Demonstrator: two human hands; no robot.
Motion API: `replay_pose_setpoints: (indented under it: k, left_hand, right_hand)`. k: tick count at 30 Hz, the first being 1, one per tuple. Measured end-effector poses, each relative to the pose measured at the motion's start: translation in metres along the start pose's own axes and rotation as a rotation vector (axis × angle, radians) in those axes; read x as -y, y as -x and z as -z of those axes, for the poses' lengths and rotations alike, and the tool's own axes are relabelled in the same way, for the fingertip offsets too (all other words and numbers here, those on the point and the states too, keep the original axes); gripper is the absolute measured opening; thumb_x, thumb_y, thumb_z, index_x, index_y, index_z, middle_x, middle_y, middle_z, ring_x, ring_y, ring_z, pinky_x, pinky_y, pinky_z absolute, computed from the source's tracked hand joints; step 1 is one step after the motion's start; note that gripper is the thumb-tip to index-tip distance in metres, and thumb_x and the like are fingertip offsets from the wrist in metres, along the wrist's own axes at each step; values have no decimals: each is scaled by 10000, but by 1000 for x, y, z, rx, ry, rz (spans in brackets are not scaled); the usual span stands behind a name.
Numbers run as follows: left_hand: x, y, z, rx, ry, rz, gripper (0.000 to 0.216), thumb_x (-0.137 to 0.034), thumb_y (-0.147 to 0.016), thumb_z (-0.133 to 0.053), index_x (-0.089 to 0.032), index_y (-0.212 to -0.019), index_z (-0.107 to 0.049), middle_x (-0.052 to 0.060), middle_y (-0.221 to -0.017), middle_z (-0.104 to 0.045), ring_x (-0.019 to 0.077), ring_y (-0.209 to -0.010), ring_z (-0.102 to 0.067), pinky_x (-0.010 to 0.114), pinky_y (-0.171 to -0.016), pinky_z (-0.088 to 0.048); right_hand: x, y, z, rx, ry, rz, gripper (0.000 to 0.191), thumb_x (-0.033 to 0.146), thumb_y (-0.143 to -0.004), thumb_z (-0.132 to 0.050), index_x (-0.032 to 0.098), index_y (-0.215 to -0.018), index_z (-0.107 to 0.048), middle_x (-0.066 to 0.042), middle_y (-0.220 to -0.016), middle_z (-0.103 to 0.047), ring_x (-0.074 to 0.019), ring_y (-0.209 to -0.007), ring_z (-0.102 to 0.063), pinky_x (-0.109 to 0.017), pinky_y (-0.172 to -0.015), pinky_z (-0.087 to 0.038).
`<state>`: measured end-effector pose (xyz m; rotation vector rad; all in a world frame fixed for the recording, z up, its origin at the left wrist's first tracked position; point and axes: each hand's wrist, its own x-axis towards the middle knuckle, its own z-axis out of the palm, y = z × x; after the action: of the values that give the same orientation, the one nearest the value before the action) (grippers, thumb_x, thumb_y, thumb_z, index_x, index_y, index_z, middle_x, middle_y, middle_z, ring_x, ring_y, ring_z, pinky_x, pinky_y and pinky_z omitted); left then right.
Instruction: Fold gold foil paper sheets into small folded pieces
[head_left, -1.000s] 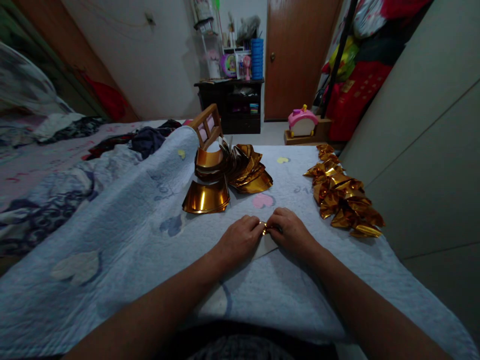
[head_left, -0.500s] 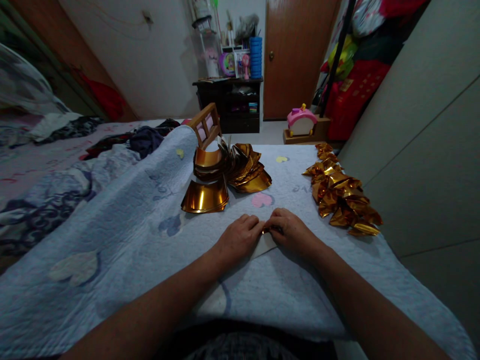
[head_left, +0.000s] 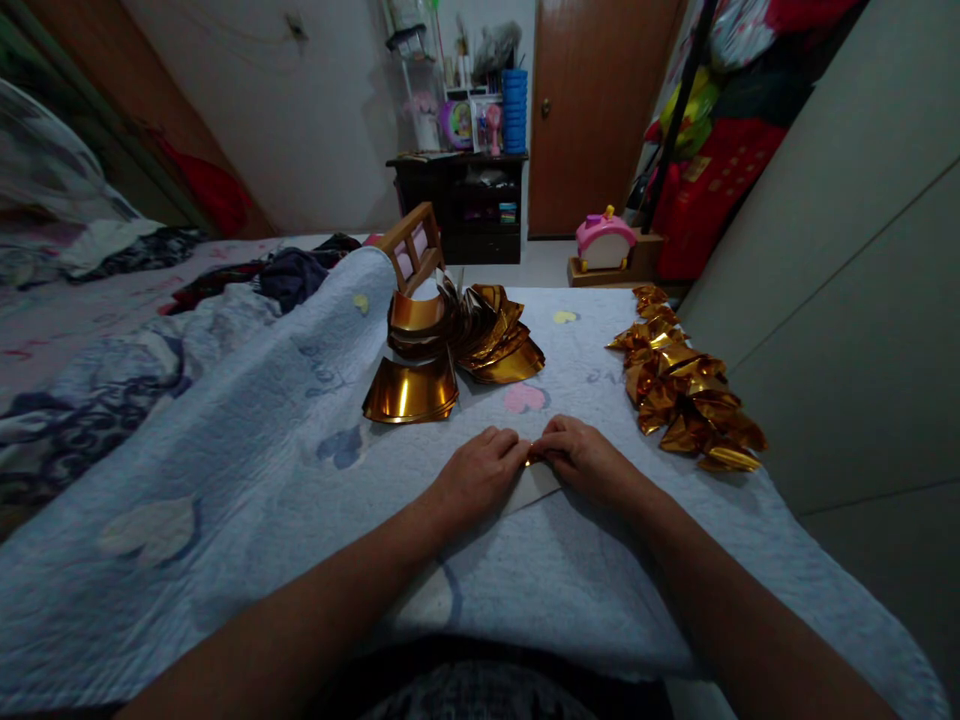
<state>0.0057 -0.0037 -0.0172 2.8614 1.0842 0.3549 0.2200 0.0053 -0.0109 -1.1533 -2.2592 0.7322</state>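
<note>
Left hand point(head_left: 480, 476) and right hand point(head_left: 589, 461) pinch a gold foil piece point(head_left: 532, 459) — on the quilt point(head_left: 285, 480).

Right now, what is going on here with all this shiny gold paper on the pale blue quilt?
A person's left hand and right hand meet on a small gold foil sheet, white underneath, pinching its top edge against the pale blue quilt. Beyond the left hand lies a fanned stack of curved gold foil sheets. To the right sits a pile of folded gold foil pieces.
</note>
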Motion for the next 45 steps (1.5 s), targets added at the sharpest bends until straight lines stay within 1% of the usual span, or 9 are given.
replay_pose_setpoints:
  k: [4,11,15,20,24,31,36,41,45]
  left_hand:
    - [0,1,0,-8,11,6,214,-194,-1016,-478,-172,-1197,-590,89,-1055,-634,237,-965,-564,366,-841,-517]
    - [-3,-1,4,27,-26,-13,228,-154,-991,-512,-142,-1201,-598,100,-1054,-641,247,-958,-558,377,-843,-523]
    - [-2,-1,2,6,-18,-6,226,-162,-994,-514,-146,-1206,-593,95,-1061,-638,245,-965,-553,368,-847,-520]
    - [1,0,-3,-19,-26,-3,268,-185,-1014,-483,-147,-1266,-566,95,-1088,-634,238,-976,-554,363,-848,-521]
    - [2,-1,-5,-18,-37,3,255,-188,-1020,-471,-182,-1249,-583,77,-1075,-627,224,-970,-553,343,-835,-517]
    - [-1,-1,1,-12,-15,3,235,-190,-1013,-502,-167,-1227,-598,72,-1057,-632,219,-962,-559,335,-834,-511]
    - [-2,-2,2,-3,-47,-7,235,-173,-1009,-491,-158,-1215,-604,79,-1033,-635,225,-945,-558,344,-820,-519]
    - [-1,-2,0,-19,-77,-48,248,-177,-1014,-486,-138,-1233,-595,101,-1145,-640,231,-961,-568,368,-850,-535]
    - [1,0,-1,-37,-29,-63,244,-183,-1018,-488,-136,-1236,-587,95,-1168,-658,229,-978,-582,373,-876,-537]
  right_hand:
    - [1,0,1,-3,-15,-15,310,22,-876,-557,214,-934,-793,-50,-873,-637,-175,-844,-601,-299,-774,-470]
    - [2,-1,0,11,1,-19,279,60,-900,-569,217,-945,-795,-52,-866,-630,-184,-850,-597,-308,-770,-469]
    - [2,-1,0,12,9,-21,281,65,-912,-562,215,-945,-798,-55,-871,-623,-183,-854,-595,-307,-779,-469]
    - [-1,-1,-1,16,26,15,269,54,-901,-586,219,-937,-797,-44,-855,-615,-173,-840,-586,-291,-770,-456]
    - [-1,0,-1,15,53,32,219,79,-907,-618,202,-930,-797,-48,-849,-621,-169,-829,-581,-278,-742,-445]
    - [1,0,1,18,86,52,206,114,-923,-632,225,-927,-805,-46,-833,-622,-165,-824,-579,-274,-738,-435]
    - [1,-1,-1,25,125,46,186,111,-916,-646,201,-922,-809,-52,-820,-626,-163,-801,-567,-270,-719,-426]
    - [2,-1,0,33,151,51,177,129,-919,-648,200,-930,-810,-60,-826,-635,-170,-808,-572,-277,-730,-430]
    - [4,0,2,47,164,71,227,113,-930,-604,208,-960,-807,-71,-849,-649,-179,-823,-573,-291,-753,-436]
